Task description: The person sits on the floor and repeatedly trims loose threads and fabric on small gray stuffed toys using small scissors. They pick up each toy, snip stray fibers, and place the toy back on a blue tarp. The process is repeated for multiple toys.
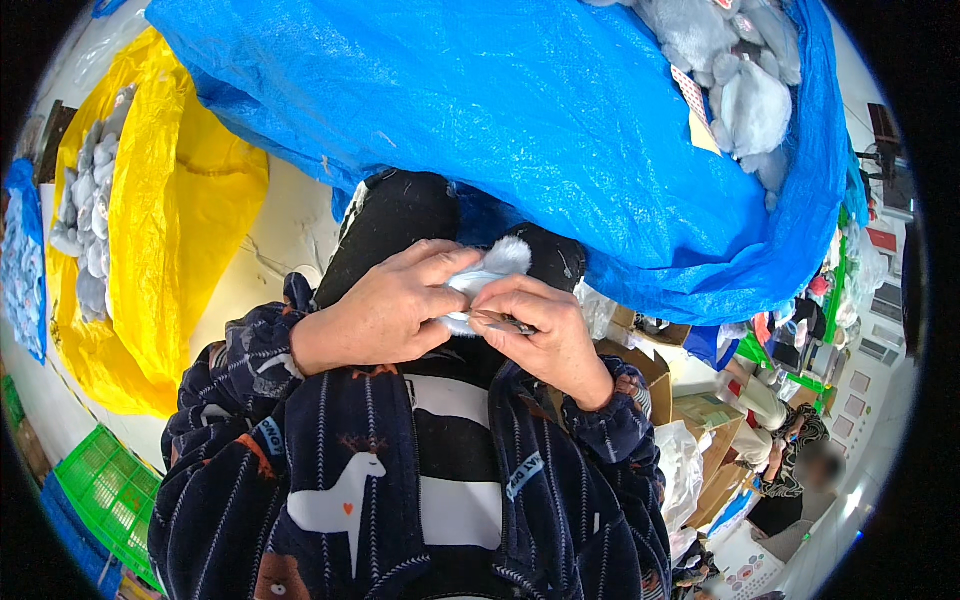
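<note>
Over my lap, a small pale grey plush piece (508, 258) is held between my two hands, its fluffy tip sticking up above the fingers. My left hand (385, 305) is closed on its left side, thumb and fingertips pinching the fabric. From the right, the fingers of my right hand (545, 335) are bent in a pinch against the same piece. A small, thin, dark metallic-looking thing (512, 323) shows between the right thumb and fingers; its kind is too hidden to tell. My fingers cover much of the plush.
A large blue sack (480, 130) spreads ahead of my knees, with grey plush pieces (750, 105) at its far right. More lie in a yellow sack (215, 200) on the left. A green crate (110, 490) stands lower left. At right are cardboard boxes (700, 410) and another person (800, 450).
</note>
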Demonstrator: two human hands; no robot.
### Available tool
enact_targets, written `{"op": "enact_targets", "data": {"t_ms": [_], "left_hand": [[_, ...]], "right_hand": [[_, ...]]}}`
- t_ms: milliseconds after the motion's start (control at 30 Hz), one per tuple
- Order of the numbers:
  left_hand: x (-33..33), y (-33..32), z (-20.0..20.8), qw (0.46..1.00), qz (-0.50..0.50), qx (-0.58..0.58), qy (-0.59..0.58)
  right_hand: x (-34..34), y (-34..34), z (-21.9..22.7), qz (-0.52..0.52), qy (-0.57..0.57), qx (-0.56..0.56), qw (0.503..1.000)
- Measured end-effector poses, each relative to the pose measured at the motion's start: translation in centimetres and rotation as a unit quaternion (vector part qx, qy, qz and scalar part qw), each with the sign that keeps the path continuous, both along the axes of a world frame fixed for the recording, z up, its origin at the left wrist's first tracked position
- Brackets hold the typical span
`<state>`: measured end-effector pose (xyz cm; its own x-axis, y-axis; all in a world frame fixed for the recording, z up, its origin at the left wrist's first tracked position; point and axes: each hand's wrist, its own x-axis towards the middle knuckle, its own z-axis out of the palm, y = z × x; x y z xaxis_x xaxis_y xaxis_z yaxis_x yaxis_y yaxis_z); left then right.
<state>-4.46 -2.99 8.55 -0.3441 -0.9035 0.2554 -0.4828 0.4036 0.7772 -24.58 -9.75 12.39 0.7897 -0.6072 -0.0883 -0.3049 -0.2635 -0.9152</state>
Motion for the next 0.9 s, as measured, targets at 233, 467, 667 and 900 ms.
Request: {"op": "enact_targets", "data": {"t_ms": [233, 467, 667, 900], "left_hand": [[-0.4, 0.2, -0.4, 1.0, 0.016, -0.005, 0.001], [0.4, 0.1, -1.0, 0.996, 0.076, 0.014, 0.034], [1.6, -0.3, 0.5, 0.997, 0.056, 0.013, 0.043], [6.4, 1.4, 2.6, 0.995, 0.063, -0.002, 0.079]], "right_hand": [[0.3, 0.2, 1.2, 0.047, 0.078, -0.115, 0.989], [0.6, 0.3, -1.0, 0.05, 0.095, -0.172, 0.979], [-3.6, -0.3, -1.1, -0.2, -0.051, -0.001, 0.978], [-2.7, 1.7, -4.4, -0.07, -0.176, 0.034, 0.981]]}}
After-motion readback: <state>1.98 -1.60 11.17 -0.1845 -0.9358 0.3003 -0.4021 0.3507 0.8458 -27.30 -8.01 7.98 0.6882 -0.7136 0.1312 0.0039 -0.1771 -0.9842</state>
